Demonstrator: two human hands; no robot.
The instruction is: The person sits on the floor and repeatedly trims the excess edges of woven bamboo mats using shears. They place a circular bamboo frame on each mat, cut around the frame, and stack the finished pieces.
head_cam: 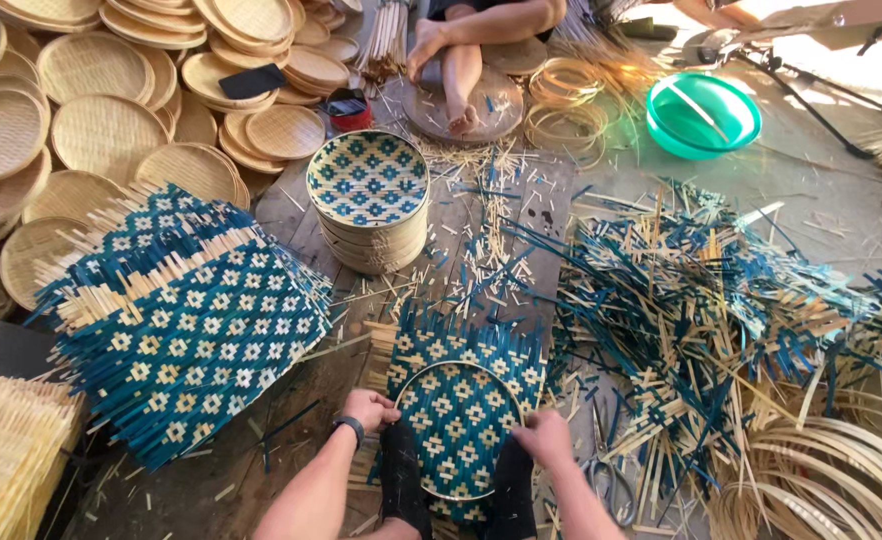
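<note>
- My left hand (369, 408) is curled into a fist on the left edge of the round hoop (458, 430), gripping it so it stays pressed down.
- My right hand (546, 438) is closed on the hoop's right edge, fingers wrapped over it.
- The hoop lies on a blue-and-tan woven mat (466, 385) just in front of my knees, on the wooden floor (301, 400), seemingly to mark the circle.
- Scissors (601, 475) lie just right of my right hand, within reach.
- A stack of finished trays (368, 200) stands ahead; a pile of woven mats (186, 320) lies to the left, loose strips (701, 320) to the right.
- Another person's foot (461, 118) rests farther off.
</note>
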